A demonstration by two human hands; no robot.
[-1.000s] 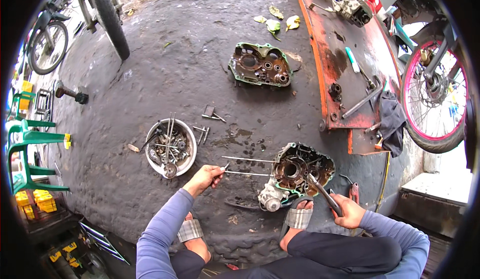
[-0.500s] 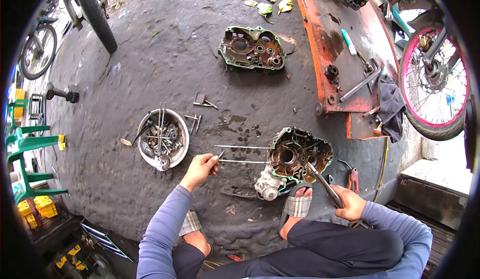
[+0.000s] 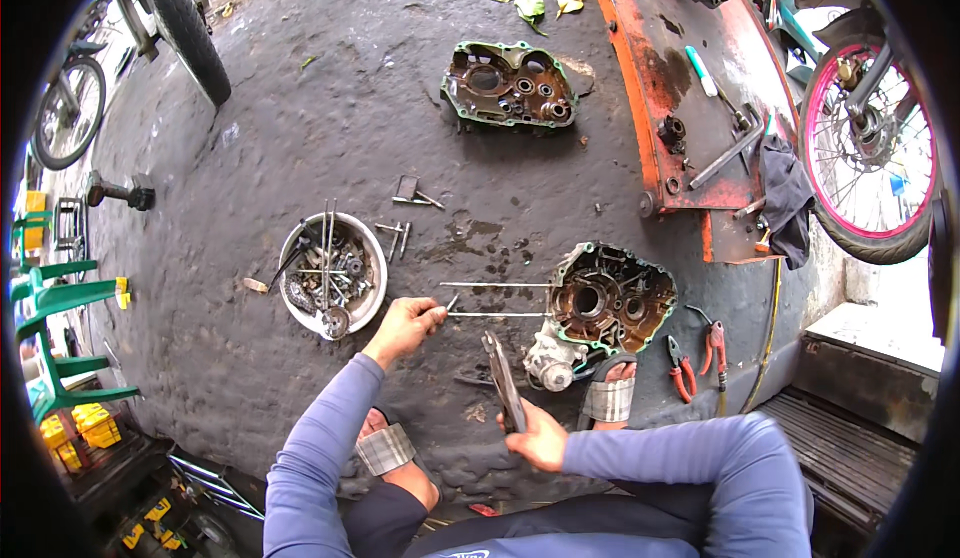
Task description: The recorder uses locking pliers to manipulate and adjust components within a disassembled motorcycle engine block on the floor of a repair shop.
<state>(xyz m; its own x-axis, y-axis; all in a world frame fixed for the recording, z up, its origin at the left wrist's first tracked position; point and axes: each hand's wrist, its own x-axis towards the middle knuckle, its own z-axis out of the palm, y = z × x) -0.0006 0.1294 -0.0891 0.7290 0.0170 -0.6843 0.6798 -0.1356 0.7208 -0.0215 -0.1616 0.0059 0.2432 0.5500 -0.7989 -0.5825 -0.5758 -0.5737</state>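
My left hand [image 3: 405, 330] pinches a small metal pin [image 3: 452, 302] beside the free ends of two long studs [image 3: 495, 313] that stick out leftward from the open crankcase half [image 3: 625, 298]. My right hand [image 3: 535, 440] grips a long metal tool [image 3: 500, 373], apparently pliers, pointing up between the left hand and the crankcase's silver housing [image 3: 550, 358]. A white bowl of bolts and small parts [image 3: 330, 273] stands left of my left hand. Right of the crankcase lie red-handled pliers [image 3: 682, 373] and another red-handled tool [image 3: 714, 348].
A second crankcase half [image 3: 508, 86] lies farther forward. An orange metal ramp [image 3: 630, 68] with tools and a rag runs along the right, beside a pink-rimmed motorcycle wheel [image 3: 862, 158]. Green plastic chairs [image 3: 70, 283] and a dark tyre [image 3: 195, 38] are at left. My sandaled feet are below the crankcase.
My right hand has pulled the long tool out of the crankcase, moving down and left. More of the red-handled pliers now shows. My left hand keeps the pin near the stud ends.
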